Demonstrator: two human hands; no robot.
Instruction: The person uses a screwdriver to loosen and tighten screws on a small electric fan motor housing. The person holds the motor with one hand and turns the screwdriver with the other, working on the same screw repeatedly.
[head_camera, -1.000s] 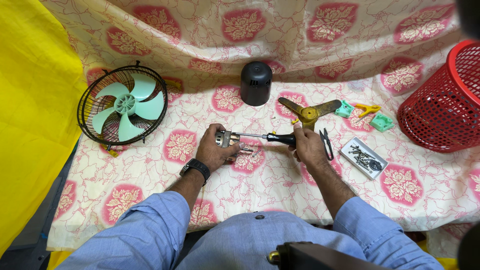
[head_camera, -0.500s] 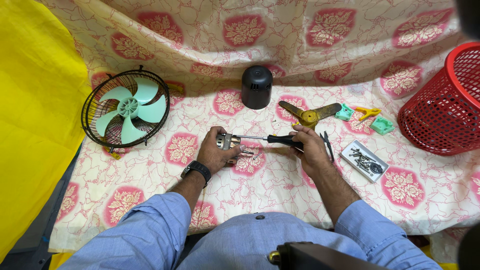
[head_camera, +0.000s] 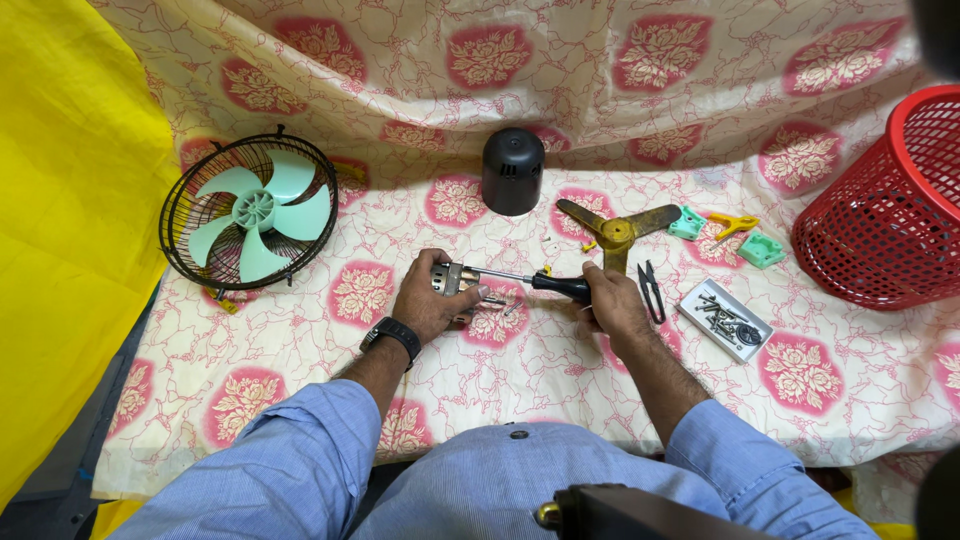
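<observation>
the left hand (head_camera: 428, 300) is closed around a small metal motor part (head_camera: 452, 279), pinning it to the surface (head_camera: 560, 390), which is draped in a cream cloth with pink rose prints. a black watch (head_camera: 392, 335) sits on that wrist. the motor part lies near the middle of the cloth, straight in front of the person, and serves here as the landmark.

just right of the motor part, the right hand (head_camera: 612, 303) is wrapped shut around the black handle of a screwdriver (head_camera: 535, 281); its thin steel shaft runs level to the left and its tip meets the motor part. a few loose screws (head_camera: 497, 302) lie on the cloth just below the shaft.

beyond the motor part, farther from the person, stands a black domed motor cover (head_camera: 513, 170). to the far left of the motor part rests a black wire fan guard (head_camera: 248, 212) with pale green blades inside it. to the right of the motor part, past the right hand, lie a brass three-armed bracket (head_camera: 618, 228), small black snips (head_camera: 651, 291), and a shallow white tray (head_camera: 725, 320) holding screws. farther right again are two green plastic pieces (head_camera: 762, 249), a yellow clip (head_camera: 732, 224) and, at the edge, a red mesh basket (head_camera: 885, 205).

a yellow cloth (head_camera: 60, 230) hangs well to the left of the fan guard.
</observation>
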